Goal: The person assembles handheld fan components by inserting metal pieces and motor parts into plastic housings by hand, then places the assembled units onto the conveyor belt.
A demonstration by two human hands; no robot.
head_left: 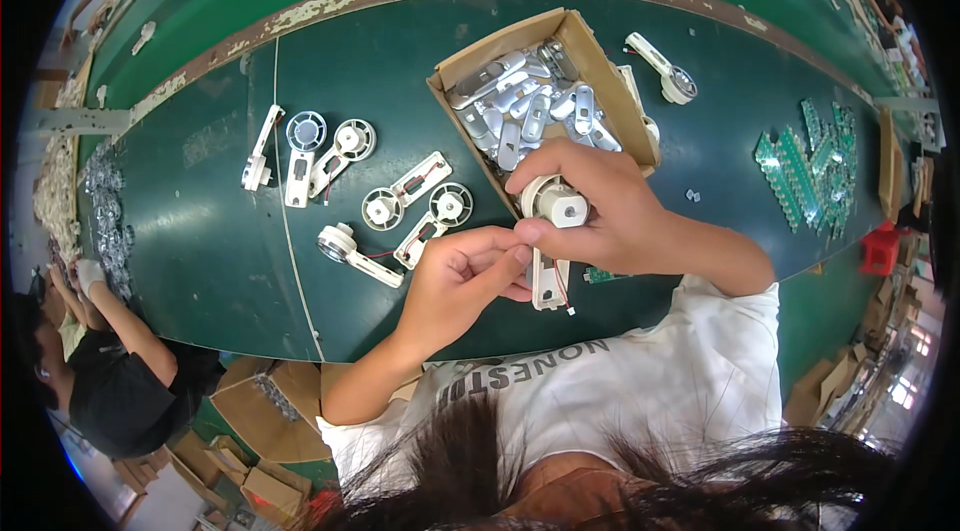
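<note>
The right hand (612, 199) gripped a fan (567, 210) by its head. Beside the fan's handle, the left hand (452, 281) had fingertips drawn together; whether they held anything was unclear. A box (606, 81) stood beyond the right hand, other fans (428, 169) beyond the left.

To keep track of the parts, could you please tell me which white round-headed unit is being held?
The unit whose round head the right hand grips, its handle pointing toward the person; the other units lie on the green table.
</note>
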